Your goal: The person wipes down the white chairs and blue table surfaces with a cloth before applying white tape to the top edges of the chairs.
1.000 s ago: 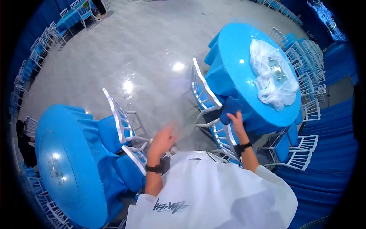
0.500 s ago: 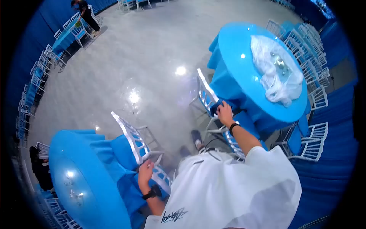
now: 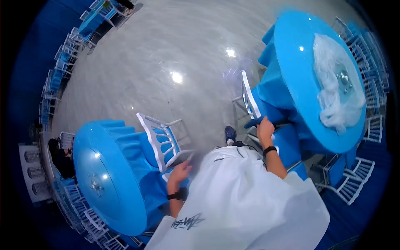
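My right hand [image 3: 265,130] grips a dark blue cloth [image 3: 253,122], pressed near the top of a white chair [image 3: 251,96] with a blue seat. That chair stands against a round table [image 3: 293,79] covered in glossy blue cloth. On my other side, my left hand [image 3: 180,171] hangs with loosely parted fingers and nothing in it. Close beside it is another white chair [image 3: 153,143], its slatted back facing me, drawn up to a second round blue table [image 3: 89,133].
Sheer white fabric [image 3: 331,110] lies bunched around shiny glassware [image 3: 344,82] on the right table. A person in dark clothes [image 3: 62,160] is beyond the left table. Rows of white chairs [image 3: 64,58] line the far left. Pale glossy floor [image 3: 196,41] runs between the tables.
My view has turned and moved forward, shifting both tables. The left hand has come away from the chair top towards my body; the right still holds the cloth at its chair.
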Demonstrator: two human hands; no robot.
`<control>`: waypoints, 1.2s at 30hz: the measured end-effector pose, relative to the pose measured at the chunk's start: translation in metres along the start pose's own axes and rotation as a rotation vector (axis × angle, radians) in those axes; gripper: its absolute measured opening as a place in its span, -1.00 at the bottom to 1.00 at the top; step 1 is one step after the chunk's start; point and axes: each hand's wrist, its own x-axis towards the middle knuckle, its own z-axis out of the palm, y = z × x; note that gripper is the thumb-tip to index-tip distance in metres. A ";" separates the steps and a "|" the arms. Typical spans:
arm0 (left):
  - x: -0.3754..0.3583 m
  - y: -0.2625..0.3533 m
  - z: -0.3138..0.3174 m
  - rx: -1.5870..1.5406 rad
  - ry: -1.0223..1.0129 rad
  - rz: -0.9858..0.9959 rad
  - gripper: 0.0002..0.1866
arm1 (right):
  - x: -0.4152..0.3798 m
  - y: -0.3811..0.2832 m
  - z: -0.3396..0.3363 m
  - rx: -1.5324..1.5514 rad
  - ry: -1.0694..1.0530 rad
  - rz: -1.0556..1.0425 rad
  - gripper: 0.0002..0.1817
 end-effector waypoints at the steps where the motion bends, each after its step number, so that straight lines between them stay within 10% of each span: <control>1: 0.015 -0.005 0.003 0.021 -0.001 -0.004 -0.45 | 0.004 -0.002 -0.002 0.011 -0.020 -0.026 -0.38; 5: 0.037 0.030 0.002 -0.008 0.022 -0.138 -0.51 | 0.030 -0.033 -0.016 0.005 -0.072 -0.041 0.11; 11: 0.053 0.051 0.007 -0.127 0.020 -0.167 -0.46 | 0.082 -0.096 -0.040 0.134 -0.026 -0.089 0.12; 21: 0.002 -0.055 -0.026 -0.149 0.622 -0.555 -0.57 | 0.207 -0.153 -0.027 0.304 -0.039 -0.175 0.04; 28: 0.053 -0.047 -0.049 0.054 0.932 -0.304 -0.28 | 0.255 -0.113 0.039 0.450 0.095 -0.362 -0.03; 36: 0.155 -0.063 -0.071 0.048 0.862 -0.921 -0.15 | 0.130 -0.085 -0.017 0.190 -0.183 -0.349 0.03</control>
